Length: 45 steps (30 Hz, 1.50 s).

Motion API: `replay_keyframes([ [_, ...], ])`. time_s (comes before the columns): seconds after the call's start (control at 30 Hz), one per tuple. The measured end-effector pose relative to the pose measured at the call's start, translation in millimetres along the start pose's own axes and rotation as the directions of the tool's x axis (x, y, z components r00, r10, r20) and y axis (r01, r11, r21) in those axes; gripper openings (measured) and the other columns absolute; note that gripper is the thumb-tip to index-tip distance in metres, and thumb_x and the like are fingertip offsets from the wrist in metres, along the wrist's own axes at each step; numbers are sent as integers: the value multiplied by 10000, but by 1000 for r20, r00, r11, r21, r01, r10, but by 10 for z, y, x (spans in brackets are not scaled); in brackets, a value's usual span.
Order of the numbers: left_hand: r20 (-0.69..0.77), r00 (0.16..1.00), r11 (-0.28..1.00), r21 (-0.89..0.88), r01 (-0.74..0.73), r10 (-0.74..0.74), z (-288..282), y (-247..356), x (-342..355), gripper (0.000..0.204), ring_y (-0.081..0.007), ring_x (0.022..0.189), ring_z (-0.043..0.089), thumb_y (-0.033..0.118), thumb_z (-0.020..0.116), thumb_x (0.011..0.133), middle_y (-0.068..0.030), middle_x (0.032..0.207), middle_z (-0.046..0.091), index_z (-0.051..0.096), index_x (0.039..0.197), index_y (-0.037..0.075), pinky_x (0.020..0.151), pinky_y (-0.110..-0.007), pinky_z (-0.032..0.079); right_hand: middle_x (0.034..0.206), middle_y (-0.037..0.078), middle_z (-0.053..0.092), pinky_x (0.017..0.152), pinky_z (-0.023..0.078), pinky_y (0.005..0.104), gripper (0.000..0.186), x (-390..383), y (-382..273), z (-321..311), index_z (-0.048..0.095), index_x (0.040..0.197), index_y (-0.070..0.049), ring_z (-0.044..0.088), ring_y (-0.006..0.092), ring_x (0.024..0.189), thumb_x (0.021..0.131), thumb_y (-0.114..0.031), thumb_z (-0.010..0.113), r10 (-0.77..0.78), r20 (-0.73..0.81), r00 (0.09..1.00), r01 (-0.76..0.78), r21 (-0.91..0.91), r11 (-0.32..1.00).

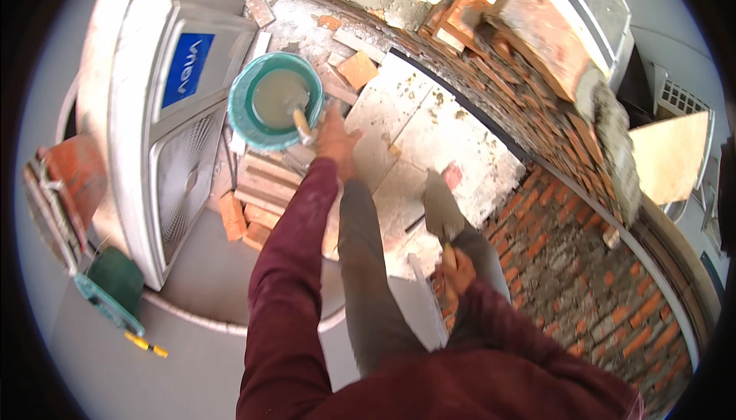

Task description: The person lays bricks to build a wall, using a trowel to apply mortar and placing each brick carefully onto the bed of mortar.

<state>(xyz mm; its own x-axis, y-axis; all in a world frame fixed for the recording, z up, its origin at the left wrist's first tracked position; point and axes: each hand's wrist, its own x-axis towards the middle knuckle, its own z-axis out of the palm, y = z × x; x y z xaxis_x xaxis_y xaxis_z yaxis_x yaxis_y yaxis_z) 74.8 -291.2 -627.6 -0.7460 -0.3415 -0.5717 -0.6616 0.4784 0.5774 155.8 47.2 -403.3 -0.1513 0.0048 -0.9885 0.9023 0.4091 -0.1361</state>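
Note:
My left hand [336, 140] is stretched out beside the right rim of a teal bucket [241, 102], fingers apart. Inside the bucket is cloudy, pale liquid [272, 94], with a light-handled tool [301, 122] leaning in it. My right hand [458, 273] grips a trowel [448, 253] by its wooden handle, low in front of my right leg. Pale square slabs [395, 105] lie under and beyond my legs. Stacked narrow tiles and bricks [264, 178] lie just below the bucket.
A large metal outdoor unit [134, 98] stands at left, near a green container [111, 286]. A rough brick wall [548, 44] with loose bricks runs along the upper right. More brickwork [583, 320] drops away at lower right. A pale board [667, 155] is at far right.

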Motion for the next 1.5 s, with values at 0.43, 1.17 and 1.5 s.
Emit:
replay_keyframes([
  [0.43, -173, 561, 586, -211, 782, -810, 1863, -13, 2554, 1377, -361, 1325, 358, 516, 840, 570, -240, 1410, 329, -20, 1458, -89, 1080, -432, 349, 711, 54, 546, 469, 460, 300, 373, 592, 354, -414, 466, 1145, -9, 547, 134, 541, 830, -64, 657, 181, -46, 982, -178, 64, 982],
  [1.17, 866, 22, 217, -101, -971, 500, -536, 4160, -2554, 947, -426, 1250, 351, 146, 798, 592, -220, 1355, 356, 310, 1384, -28, 1055, -475, 352, 955, 66, 643, 702, 554, 296, 451, -1735, -242, -491, 501, 1108, -38, 642, 130, 816, 755, -4, 780, -167, -478, 862, 507, 810, 296],
  [1.5, 752, 212, 301, 19, -953, 624, 378, 4859, -3355, 1189, -396, 1157, 465, 443, 887, 552, -249, 1248, 462, 256, 1400, -103, 997, -457, 374, 1043, 112, 618, 779, 552, 311, 558, -1986, 68, -1457, 411, 1220, 9, 637, 155, 925, 769, 16, 741, -74, -730, 679, 733, 680, 12],
])
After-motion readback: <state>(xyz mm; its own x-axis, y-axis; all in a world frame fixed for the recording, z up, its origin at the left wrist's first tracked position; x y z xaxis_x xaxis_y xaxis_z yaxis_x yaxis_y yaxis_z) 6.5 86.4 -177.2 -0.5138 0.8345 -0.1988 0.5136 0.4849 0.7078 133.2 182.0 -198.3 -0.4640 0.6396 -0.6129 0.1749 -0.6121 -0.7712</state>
